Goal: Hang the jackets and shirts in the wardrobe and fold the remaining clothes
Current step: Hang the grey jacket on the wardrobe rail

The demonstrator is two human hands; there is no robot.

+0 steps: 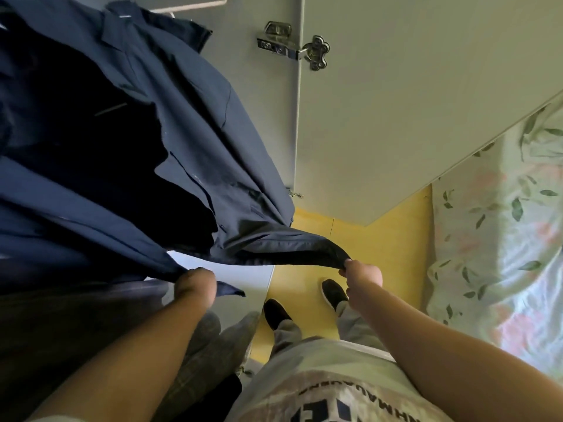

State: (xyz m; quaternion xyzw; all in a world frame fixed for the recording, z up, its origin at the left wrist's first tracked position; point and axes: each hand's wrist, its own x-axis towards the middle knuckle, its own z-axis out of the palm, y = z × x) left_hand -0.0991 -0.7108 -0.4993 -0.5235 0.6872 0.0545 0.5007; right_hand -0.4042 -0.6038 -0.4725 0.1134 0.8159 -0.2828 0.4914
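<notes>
In the head view, a navy jacket [170, 166] is seen hanging in the wardrobe [262, 123], beside the opened wardrobe door [396, 117] with its metal hinge [292, 45]. The lower hem is drawn outward and held at two places. One edge is gripped by the left hand [196, 284], fingers curled round the cloth, and the far corner is pinched by the right hand [364, 274]. A pale bar [195, 4] at the top edge, possibly a hanger, is mostly hidden. A floral bedsheet [502, 223] is seen at the right, beside the yellow floor [396, 239].
</notes>
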